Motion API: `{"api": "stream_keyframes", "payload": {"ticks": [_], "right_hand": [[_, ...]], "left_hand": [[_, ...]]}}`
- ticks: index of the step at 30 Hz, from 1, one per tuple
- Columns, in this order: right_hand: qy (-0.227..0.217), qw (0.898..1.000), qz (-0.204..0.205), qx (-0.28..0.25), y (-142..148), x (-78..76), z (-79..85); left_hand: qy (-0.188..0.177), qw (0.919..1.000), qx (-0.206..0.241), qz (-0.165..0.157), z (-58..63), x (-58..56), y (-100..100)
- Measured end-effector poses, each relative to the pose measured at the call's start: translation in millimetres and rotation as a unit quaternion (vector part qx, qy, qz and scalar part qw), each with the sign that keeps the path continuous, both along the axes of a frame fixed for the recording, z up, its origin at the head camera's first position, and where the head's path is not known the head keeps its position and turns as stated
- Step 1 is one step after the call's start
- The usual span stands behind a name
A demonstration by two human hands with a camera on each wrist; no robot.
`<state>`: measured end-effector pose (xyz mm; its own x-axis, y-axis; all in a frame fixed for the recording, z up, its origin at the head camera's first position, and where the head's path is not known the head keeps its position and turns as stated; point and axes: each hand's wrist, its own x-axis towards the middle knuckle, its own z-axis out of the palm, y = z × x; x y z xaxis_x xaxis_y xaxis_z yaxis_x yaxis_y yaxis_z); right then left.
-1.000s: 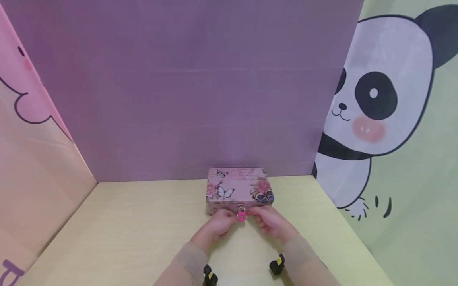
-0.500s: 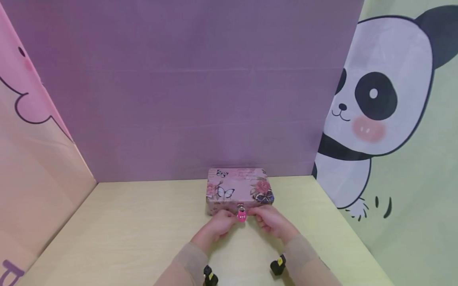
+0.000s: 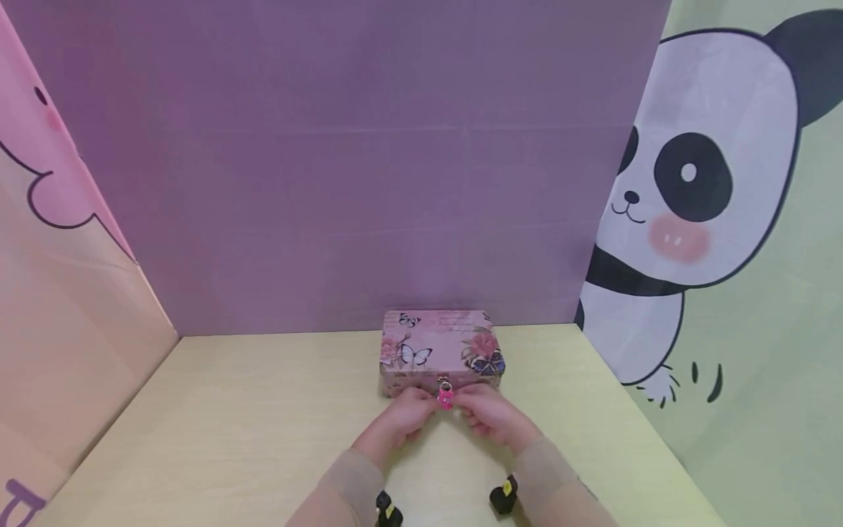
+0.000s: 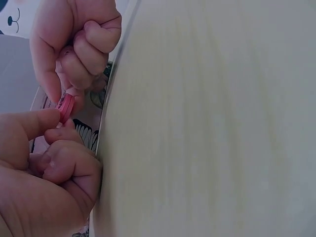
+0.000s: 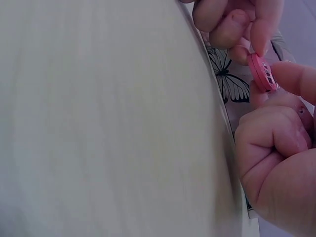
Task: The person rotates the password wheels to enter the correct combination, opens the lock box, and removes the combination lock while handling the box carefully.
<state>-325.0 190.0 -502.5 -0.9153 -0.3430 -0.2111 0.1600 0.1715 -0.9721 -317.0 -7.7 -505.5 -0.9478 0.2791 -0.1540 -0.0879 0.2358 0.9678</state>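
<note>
A small pink combination padlock (image 3: 445, 397) hangs by its shackle from the clasp on the front of a pink box (image 3: 440, 340) printed with butterflies and flowers. My left hand (image 3: 410, 410) pinches the padlock's left edge between thumb and forefinger, the other fingers curled under. From the opposite side, my right hand (image 3: 490, 413) has thumb and forefinger on the lock's right edge. In the right wrist view, number wheels show on the face of the padlock (image 5: 261, 73), between both hands' fingertips. The box's lower front is partly hidden behind the hands.
The box stands on a pale wooden table (image 3: 263, 424), near its back edge against a purple backdrop (image 3: 342, 168). A panel with a panda print (image 3: 718, 161) rises at the right, a pink-and-peach one at the left. Black wrist devices (image 3: 503, 495) sit by the sleeves.
My right hand has shifted slightly left and down, from beside the padlock onto its right edge. The left hand keeps its hold, and the box has not moved.
</note>
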Motion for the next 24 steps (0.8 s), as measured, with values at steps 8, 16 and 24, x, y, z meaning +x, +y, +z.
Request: {"api": "stream_keyframes", "payload": {"ticks": [8, 16, 24], "right_hand": [[0.007, 1.000, -0.005, -0.008, -6.7, 1.6, -1.1], [-0.008, 1.000, 0.003, -0.014, -8.8, 2.5, 0.4], [-0.020, 1.000, -0.007, -0.009, -10.8, 0.3, -3.8]], "left_hand": [[0.033, 0.9994, 0.003, 0.010, -3.3, -2.9, 1.5], [0.028, 0.9996, 0.005, 0.003, -0.8, -0.3, -1.0], [0.030, 0.9994, 0.019, 0.001, -1.3, 1.0, -2.2]]}}
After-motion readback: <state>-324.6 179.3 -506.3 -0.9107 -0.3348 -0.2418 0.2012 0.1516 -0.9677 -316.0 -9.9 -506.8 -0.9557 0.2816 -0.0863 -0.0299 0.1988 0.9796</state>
